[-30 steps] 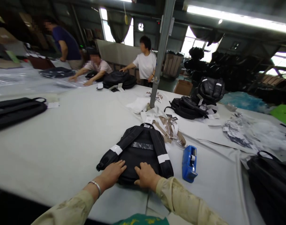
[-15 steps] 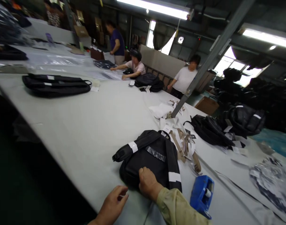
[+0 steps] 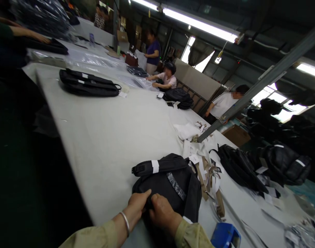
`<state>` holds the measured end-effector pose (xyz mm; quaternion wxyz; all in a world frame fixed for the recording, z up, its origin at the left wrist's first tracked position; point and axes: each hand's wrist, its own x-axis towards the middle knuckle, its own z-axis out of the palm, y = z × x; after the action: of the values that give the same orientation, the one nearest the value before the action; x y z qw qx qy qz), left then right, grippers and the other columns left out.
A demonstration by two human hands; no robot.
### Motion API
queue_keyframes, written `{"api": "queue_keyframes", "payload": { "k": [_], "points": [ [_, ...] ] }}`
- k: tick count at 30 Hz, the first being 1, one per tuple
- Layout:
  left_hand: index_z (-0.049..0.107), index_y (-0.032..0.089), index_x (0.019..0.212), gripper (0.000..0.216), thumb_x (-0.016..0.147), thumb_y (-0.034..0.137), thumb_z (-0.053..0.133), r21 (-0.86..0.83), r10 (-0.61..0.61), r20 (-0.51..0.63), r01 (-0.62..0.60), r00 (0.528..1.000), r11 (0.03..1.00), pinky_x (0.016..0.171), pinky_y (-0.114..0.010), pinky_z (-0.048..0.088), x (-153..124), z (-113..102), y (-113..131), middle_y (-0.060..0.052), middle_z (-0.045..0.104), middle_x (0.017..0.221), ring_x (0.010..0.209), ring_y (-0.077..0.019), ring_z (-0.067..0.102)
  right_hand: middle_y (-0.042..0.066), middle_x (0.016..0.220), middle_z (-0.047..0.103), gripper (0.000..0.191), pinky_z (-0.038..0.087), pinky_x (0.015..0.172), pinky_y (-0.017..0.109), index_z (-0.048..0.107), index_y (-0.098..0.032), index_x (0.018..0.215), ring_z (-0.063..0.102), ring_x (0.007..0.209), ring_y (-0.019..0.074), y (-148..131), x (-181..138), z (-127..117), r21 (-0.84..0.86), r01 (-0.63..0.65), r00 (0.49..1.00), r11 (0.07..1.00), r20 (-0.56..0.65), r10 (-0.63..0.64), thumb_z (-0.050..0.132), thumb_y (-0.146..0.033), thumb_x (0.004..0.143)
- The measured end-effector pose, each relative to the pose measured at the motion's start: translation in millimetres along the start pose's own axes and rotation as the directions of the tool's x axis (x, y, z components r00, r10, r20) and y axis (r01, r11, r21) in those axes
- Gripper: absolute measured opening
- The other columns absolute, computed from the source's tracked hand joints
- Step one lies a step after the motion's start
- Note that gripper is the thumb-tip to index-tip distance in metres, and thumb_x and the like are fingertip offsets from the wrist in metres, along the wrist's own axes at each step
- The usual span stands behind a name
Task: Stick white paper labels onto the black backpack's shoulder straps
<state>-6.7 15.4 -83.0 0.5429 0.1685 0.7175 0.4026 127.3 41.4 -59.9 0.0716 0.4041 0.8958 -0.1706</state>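
Both hands close on the near edge of a black backpack [image 3: 170, 181]. The left hand [image 3: 138, 205] has its fingers curled over the edge, thumb on top, pinching the fabric; a metal bangle [image 3: 125, 222] sits on that wrist. The right hand [image 3: 162, 212] lies just beside it, knuckles up, fingers bent down into the same edge, gripping the fabric. The two hands touch at the thumbs.

The backpack lies flat on the table [image 3: 111, 137], back panel up, straps running away from the hands. White paper bands wrap the straps, and a strip of clear tape crosses the panel. Its top handle points toward a heap of paper tags [image 3: 207, 172] just beyond it. A blue tape dispenser [image 3: 226, 236] sits near the right forearm, at the bottom edge of the view.

The table is long, covered in pale grey cloth, and runs away to the upper left. A flat black bag [image 3: 89, 84] lies far up it on the left, and another backpack [image 3: 179, 98] lies near the far side. More black backpacks [image 3: 240, 167] are piled to the right, past a slanting grey post [image 3: 263, 81].

Three people work at the far side of the table, one standing in a purple top, two in pale shirts. Another person's arm reaches in at the top left. The room is dim, with strip lights overhead and bright windows behind.
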Motion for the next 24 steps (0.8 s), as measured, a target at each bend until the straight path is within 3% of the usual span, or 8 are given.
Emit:
{"api": "queue_keyframes", "payload": {
  "k": [5, 10, 13, 15, 17, 19, 21, 24],
  "points": [
    [0.057, 0.015, 0.08, 0.016, 0.078, 0.026, 0.069, 0.175, 0.109, -0.128, -0.086, 0.986, 0.981, 0.076, -0.039, 0.054, 23.3, 10.6, -3.9, -0.022, 0.069, 0.095, 0.095, -0.0351, 0.068, 0.009, 0.102, 0.068, 0.021, 0.05, 0.086, 0.033, 0.062, -0.016, 0.102, 0.062, 0.096, 0.0218, 16.8, 20.3, -34.2, 0.06, 0.21, 0.978, 0.976, -0.015, -0.209, 0.057, -0.018, 0.083],
    [0.062, 0.016, 0.093, 0.01, 0.087, 0.021, 0.055, 0.241, 0.296, -0.067, -0.273, 0.953, 0.931, 0.076, -0.034, 0.053, 20.8, 12.7, -20.6, -0.014, 0.072, 0.097, 0.088, -0.0261, 0.069, 0.008, 0.14, 0.053, 0.039, 0.045, 0.094, 0.044, 0.051, -0.028, 0.132, 0.045, 0.125, 0.0289, 4.3, 68.7, -75.2, -0.248, 0.576, 0.814, 0.779, 0.083, -0.575, 0.054, -0.028, 0.093],
    [0.063, 0.018, 0.091, 0.019, 0.091, 0.03, 0.048, 0.262, 0.396, -0.009, -0.38, 0.918, 0.887, 0.082, -0.037, 0.055, 15.2, 1.4, -48.9, -0.012, 0.072, 0.094, 0.088, -0.0257, 0.068, 0.009, 0.123, 0.062, 0.026, 0.043, 0.093, 0.047, 0.057, -0.025, 0.121, 0.048, 0.119, 0.0294, -7.5, 94.3, -77.5, -0.385, 0.624, 0.774, 0.68, 0.182, -0.606, 0.051, -0.028, 0.095],
    [0.065, 0.017, 0.099, 0.025, 0.091, 0.034, 0.049, 0.338, 0.556, 0.055, -0.539, 0.83, 0.771, 0.095, -0.041, 0.053, 11.5, -10.4, -77.2, -0.014, 0.072, 0.106, 0.103, -0.028, 0.066, 0.009, 0.105, 0.066, 0.018, 0.042, 0.09, 0.046, 0.06, -0.02, 0.11, 0.054, 0.106, 0.0266, -11.8, 106.4, -74.9, -0.434, 0.636, 0.763, 0.638, 0.227, -0.606, 0.05, -0.023, 0.095],
    [0.065, 0.017, 0.117, 0.033, 0.09, 0.031, 0.051, 0.485, 0.734, 0.176, -0.707, 0.656, 0.515, 0.107, -0.045, 0.047, 8.6, -21.3, -104.3, -0.015, 0.066, 0.127, 0.123, -0.0304, 0.057, 0.009, 0.095, 0.066, 0.014, 0.042, 0.088, 0.045, 0.06, -0.016, 0.102, 0.058, 0.089, 0.0229, -12.9, 115.6, -73.3, -0.45, 0.656, 0.748, 0.607, 0.274, -0.605, 0.051, -0.02, 0.093],
    [0.061, 0.017, 0.129, 0.041, 0.09, 0.023, 0.052, 0.605, 0.78, 0.359, -0.764, 0.512, 0.224, 0.111, -0.05, 0.043, 6.4, -28.2, -119.6, -0.014, 0.06, 0.138, 0.133, -0.0323, 0.049, 0.008, 0.092, 0.067, 0.012, 0.042, 0.086, 0.043, 0.059, -0.015, 0.1, 0.059, 0.081, 0.0208, -11.8, 123.2, -75.1, -0.418, 0.699, 0.713, 0.58, 0.351, -0.607, 0.053, -0.02, 0.09],
    [0.061, 0.018, 0.13, 0.043, 0.089, 0.013, 0.051, 0.661, 0.703, 0.481, -0.744, 0.524, 0.103, 0.113, -0.052, 0.04, 4.5, -30.2, -118.0, -0.011, 0.059, 0.14, 0.136, -0.0329, 0.045, 0.006, 0.093, 0.067, 0.014, 0.042, 0.081, 0.039, 0.059, -0.017, 0.1, 0.061, 0.082, 0.0202, -9.2, 128.2, -81.3, -0.354, 0.754, 0.656, 0.553, 0.448, -0.608, 0.059, -0.021, 0.087],
    [0.065, 0.021, 0.126, 0.046, 0.088, 0.002, 0.045, 0.698, 0.56, 0.543, -0.707, 0.626, 0.115, 0.111, -0.053, 0.04, 1.0, -26.5, -91.7, -0.009, 0.061, 0.137, 0.137, -0.0315, 0.044, 0.002, 0.094, 0.067, 0.016, 0.04, 0.074, 0.034, 0.059, -0.019, 0.096, 0.061, 0.087, 0.0197, -2.6, 126.6, -98.7, -0.282, 0.802, 0.59, 0.527, 0.51, -0.625, 0.067, -0.022, 0.082]
  ]
}}
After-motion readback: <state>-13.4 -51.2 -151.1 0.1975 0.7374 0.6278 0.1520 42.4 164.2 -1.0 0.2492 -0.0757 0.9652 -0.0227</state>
